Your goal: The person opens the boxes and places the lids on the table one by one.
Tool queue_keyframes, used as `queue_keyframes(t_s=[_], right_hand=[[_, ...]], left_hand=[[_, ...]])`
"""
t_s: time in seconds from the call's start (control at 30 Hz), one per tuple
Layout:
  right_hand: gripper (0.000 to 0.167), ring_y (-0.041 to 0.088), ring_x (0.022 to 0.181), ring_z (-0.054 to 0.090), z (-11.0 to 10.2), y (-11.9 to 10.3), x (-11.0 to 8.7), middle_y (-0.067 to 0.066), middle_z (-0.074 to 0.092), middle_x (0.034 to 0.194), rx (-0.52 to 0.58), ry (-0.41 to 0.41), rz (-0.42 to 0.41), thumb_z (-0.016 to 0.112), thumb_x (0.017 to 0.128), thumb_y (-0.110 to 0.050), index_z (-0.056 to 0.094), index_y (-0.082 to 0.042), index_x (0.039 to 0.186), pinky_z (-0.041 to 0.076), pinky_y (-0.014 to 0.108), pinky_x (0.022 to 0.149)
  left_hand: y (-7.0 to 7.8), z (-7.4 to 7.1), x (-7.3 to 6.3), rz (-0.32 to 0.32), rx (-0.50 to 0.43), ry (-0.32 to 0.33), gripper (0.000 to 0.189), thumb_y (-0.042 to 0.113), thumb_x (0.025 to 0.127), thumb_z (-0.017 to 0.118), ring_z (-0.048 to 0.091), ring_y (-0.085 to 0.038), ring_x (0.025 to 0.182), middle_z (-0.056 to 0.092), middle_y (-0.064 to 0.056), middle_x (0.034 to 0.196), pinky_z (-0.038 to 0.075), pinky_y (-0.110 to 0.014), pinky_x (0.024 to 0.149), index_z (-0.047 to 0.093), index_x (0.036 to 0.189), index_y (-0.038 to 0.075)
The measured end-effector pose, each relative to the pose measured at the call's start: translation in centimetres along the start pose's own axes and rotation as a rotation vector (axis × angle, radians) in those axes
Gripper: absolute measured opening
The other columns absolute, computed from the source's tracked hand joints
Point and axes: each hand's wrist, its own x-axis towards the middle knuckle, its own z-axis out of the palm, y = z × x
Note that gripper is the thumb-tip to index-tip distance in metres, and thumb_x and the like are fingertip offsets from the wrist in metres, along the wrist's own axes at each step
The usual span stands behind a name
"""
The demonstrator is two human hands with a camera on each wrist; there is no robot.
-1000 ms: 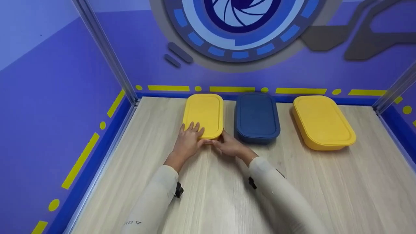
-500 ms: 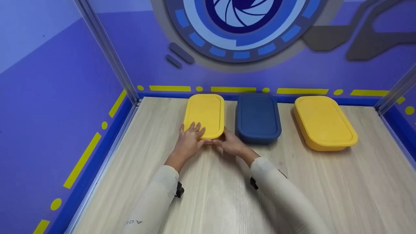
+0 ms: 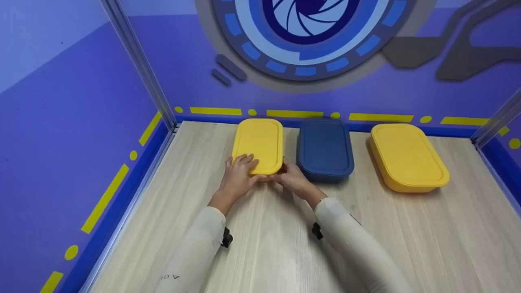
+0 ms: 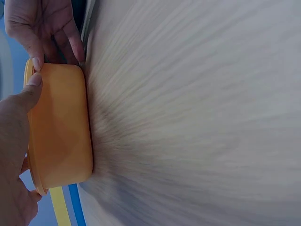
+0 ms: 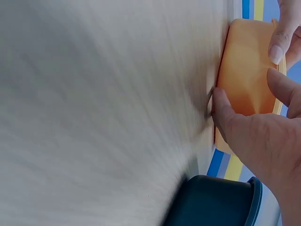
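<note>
A yellow lunch box point(image 3: 260, 140) with its lid on stands on the table at centre left. My left hand point(image 3: 236, 179) holds its front left part, fingers spread over the lid and thumb at the front rim. At the front right corner my right hand point(image 3: 295, 181) grips the box. In the left wrist view, both thumbs sit close together at the lid's edge point(image 4: 29, 68), above the orange-looking front wall point(image 4: 63, 122). The right wrist view shows one right finger point(image 5: 221, 103) low on the wall, near the table.
A dark blue lunch box point(image 3: 325, 146) stands just right of my right hand. Farther right is a second yellow lunch box point(image 3: 407, 154), set at an angle. Behind them rises a patterned purple wall point(image 3: 171, 61), with another wall point(image 3: 61, 122) along the left side.
The head view has shifted slightly, so everything sits a little farther right in it. My right thumb and fingers have shifted a little at the box corner; the left hand keeps its place.
</note>
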Motion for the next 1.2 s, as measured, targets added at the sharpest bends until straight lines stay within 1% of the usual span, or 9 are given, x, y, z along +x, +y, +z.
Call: queue_keyframes(t_s=[0.13,0.37,0.57,0.67,0.8,0.93,1.03,1.13,1.2], right_hand=[[0.074,0.022,0.130,0.053,0.2,0.1,0.1,0.008,0.055,0.155,0.030,0.011,0.006,0.071,0.095,-0.001,0.041,-0.016,0.161,0.049,0.035,0.105],[0.079,0.022,0.143,0.047,0.1,0.2,0.1,0.005,0.046,0.167,0.018,-0.010,0.004,0.073,0.097,-0.006,0.035,-0.019,0.165,0.042,0.044,0.124],[0.076,0.022,0.142,0.046,-0.2,0.4,0.1,0.006,0.045,0.167,0.028,-0.065,-0.030,0.071,0.099,-0.007,0.035,-0.022,0.165,0.044,0.042,0.120],[0.076,0.021,0.143,0.045,-0.2,0.4,-0.1,0.005,0.043,0.168,0.031,-0.078,-0.041,0.070,0.100,-0.007,0.033,-0.021,0.166,0.045,0.037,0.116],[0.077,0.022,0.143,0.043,-0.2,0.6,-0.1,0.005,0.040,0.170,0.028,-0.081,-0.045,0.070,0.101,-0.007,0.031,-0.021,0.167,0.045,0.037,0.113],[0.084,0.022,0.151,0.036,-0.2,0.8,-0.2,0.006,0.028,0.177,-0.058,-0.090,-0.037,0.070,0.103,-0.017,0.021,-0.023,0.171,0.036,0.044,0.124],[0.088,0.025,0.157,0.030,-0.2,0.9,-0.3,0.008,0.019,0.180,-0.123,-0.111,-0.029,0.069,0.105,-0.026,0.012,-0.025,0.173,0.031,0.050,0.129],[0.090,0.027,0.162,0.025,-0.4,1.0,-0.4,0.009,0.017,0.181,-0.135,-0.125,-0.026,0.067,0.106,-0.032,0.009,-0.028,0.174,0.028,0.054,0.132],[0.090,0.027,0.166,0.018,-0.5,1.1,-0.5,0.010,0.017,0.181,-0.139,-0.129,-0.031,0.067,0.106,-0.035,0.008,-0.028,0.174,0.022,0.054,0.135]], left_hand=[[0.0,-0.1,0.1,0.010,-0.006,0.009,0.062,0.055,0.098,0.071,0.054,-0.032,0.149,0.062,-0.007,0.157,0.031,-0.069,0.126,0.067,0.145,0.016],[0.0,-0.2,0.2,0.000,-0.041,0.022,0.063,0.056,0.096,0.072,0.057,-0.031,0.145,0.064,-0.008,0.154,0.031,-0.068,0.127,0.070,0.142,0.014],[-0.1,0.0,0.1,-0.021,-0.093,0.051,0.059,0.052,0.095,0.076,0.058,-0.032,0.145,0.067,-0.009,0.150,0.030,-0.067,0.128,0.071,0.138,0.013],[-0.1,0.1,0.1,-0.021,-0.103,0.078,0.055,0.049,0.094,0.079,0.060,-0.032,0.142,0.074,-0.011,0.139,0.031,-0.068,0.127,0.071,0.131,0.011],[0.0,0.3,-0.1,-0.006,-0.096,0.103,0.047,0.047,0.092,0.082,0.063,-0.034,0.139,0.079,-0.011,0.121,0.033,-0.070,0.125,0.069,0.117,0.010],[0.0,0.3,-0.1,0.008,-0.075,0.109,0.044,0.048,0.092,0.082,0.064,-0.034,0.137,0.080,-0.011,0.113,0.035,-0.071,0.123,0.066,0.108,0.011],[0.0,0.3,-0.1,0.004,-0.081,0.106,0.043,0.047,0.091,0.082,0.064,-0.035,0.137,0.079,-0.012,0.115,0.035,-0.071,0.123,0.065,0.107,0.011],[0.0,0.4,-0.1,-0.007,-0.107,0.099,0.042,0.045,0.091,0.082,0.063,-0.035,0.138,0.079,-0.013,0.119,0.033,-0.070,0.124,0.065,0.107,0.010],[0.0,0.4,0.0,-0.017,-0.125,0.093,0.042,0.044,0.091,0.083,0.063,-0.035,0.138,0.078,-0.013,0.120,0.032,-0.070,0.125,0.065,0.107,0.010]])
